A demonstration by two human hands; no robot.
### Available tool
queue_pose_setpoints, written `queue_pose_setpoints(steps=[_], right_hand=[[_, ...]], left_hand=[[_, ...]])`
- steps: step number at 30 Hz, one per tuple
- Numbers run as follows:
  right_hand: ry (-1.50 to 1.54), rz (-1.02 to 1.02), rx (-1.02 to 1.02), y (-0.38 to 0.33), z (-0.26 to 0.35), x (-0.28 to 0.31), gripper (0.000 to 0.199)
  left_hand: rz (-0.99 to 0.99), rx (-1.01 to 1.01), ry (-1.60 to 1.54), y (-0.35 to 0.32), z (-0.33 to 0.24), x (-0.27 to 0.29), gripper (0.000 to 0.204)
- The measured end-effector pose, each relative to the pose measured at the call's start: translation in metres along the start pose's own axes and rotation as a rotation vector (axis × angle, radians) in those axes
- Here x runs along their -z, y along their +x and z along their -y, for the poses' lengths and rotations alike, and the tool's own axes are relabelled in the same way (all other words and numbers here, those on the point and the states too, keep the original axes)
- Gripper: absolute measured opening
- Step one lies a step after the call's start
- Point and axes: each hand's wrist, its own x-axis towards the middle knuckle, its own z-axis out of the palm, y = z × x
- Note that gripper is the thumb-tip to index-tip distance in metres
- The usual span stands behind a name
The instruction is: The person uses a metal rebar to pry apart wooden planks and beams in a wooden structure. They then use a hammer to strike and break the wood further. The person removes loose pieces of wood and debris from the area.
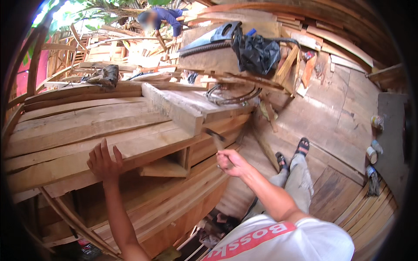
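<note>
My right hand (232, 162) is wrapped round the handle of a hammer (217, 141). The hammer's dark head is up, close to the end of a thick wooden board (172, 108) that lies across the bench planks. My left hand (106, 160) rests with fingers apart on the front edge of the nearest bench plank (143, 142) and holds nothing. Beneath that plank, an open wooden box-like frame (167, 167) shows between my two arms.
A hand saw (209, 37) and a black plastic bag (257, 52) lie on a board at the back. Coiled wire (233, 98) sits beyond the crosswise board. Jars (371, 155) stand at the right. Another person (163, 19) bends over wood at the far left.
</note>
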Motion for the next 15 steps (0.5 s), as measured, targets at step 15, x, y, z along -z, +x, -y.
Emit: queue_pose_setpoints(steps=[15], right_hand=[[0.543, -1.063, 0.320, -0.030, 0.091, 0.280, 0.013]], left_hand=[[-0.070, 0.095, -0.088, -0.002, -0.002, 0.000, 0.039]])
